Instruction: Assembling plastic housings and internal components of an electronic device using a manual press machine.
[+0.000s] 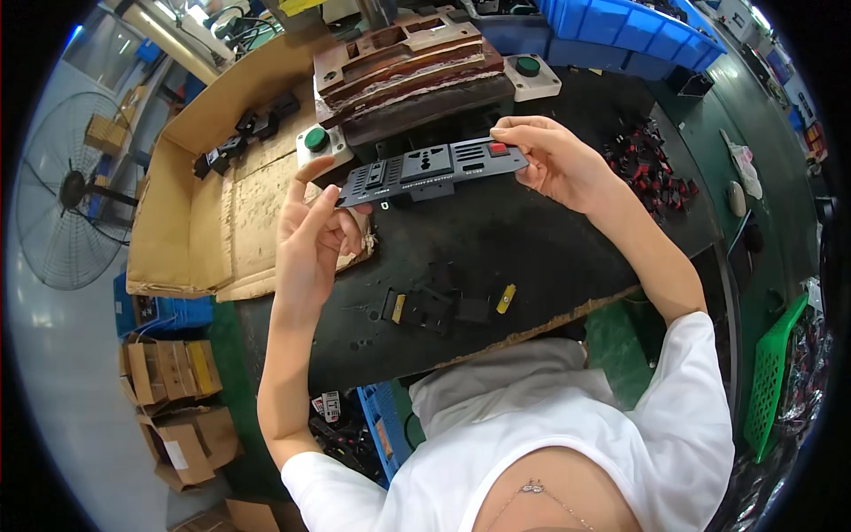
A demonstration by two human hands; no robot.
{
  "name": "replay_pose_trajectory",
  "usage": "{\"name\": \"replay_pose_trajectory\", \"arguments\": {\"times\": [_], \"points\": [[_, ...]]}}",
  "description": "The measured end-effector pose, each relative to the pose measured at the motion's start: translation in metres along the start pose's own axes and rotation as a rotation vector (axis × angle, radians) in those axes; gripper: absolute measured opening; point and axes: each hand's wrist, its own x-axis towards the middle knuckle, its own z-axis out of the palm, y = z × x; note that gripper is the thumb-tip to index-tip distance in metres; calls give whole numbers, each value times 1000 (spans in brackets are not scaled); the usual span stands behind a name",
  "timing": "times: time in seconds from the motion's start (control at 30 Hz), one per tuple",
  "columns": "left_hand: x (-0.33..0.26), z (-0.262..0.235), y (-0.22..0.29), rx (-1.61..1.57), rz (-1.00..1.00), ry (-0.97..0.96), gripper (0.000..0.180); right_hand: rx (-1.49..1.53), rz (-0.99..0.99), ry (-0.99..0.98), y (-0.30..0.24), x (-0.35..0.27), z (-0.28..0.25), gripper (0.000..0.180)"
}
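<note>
A long dark grey panel [428,168] with vent slots, a socket opening and a red rocker switch [498,149] is held up level between my hands. My left hand [312,222] pinches its left end with thumb and fingertips. At the other end, by the red switch, my right hand [554,164] grips with thumb above and fingers beneath. Behind the panel stands a heavy brown press fixture [408,62], flanked by a green push button [316,139] on the left and another green button [527,66] on the right. The panel's underside is mostly hidden.
Small black parts [430,308] and a yellow-faced piece [506,299] lie near the bench's front edge. Red-and-black switches [651,168] are heaped at right. A cut cardboard box [182,213] holding black pieces stands left; blue bins [612,27] sit at the back.
</note>
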Motion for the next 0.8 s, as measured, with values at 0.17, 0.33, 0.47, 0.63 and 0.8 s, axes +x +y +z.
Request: {"name": "replay_pose_trajectory", "arguments": {"times": [0.17,0.33,0.47,0.63,0.8], "points": [[0,1,1,-19,-13,19,39,128,53,-26,3,4,-7,12],[-4,-1,5,18,-5,13,38,93,36,-69,4,6,-8,11],[-10,6,1,-156,-65,223,30,-258,-204,-152,1,-1,-1,13],[-54,38,-6,-35,-250,6,28,-488,-417,-282,3,-16,10,13],[-74,75,-36,127,108,120,41,-455,-442,-418,8,-24,20,9]]}}
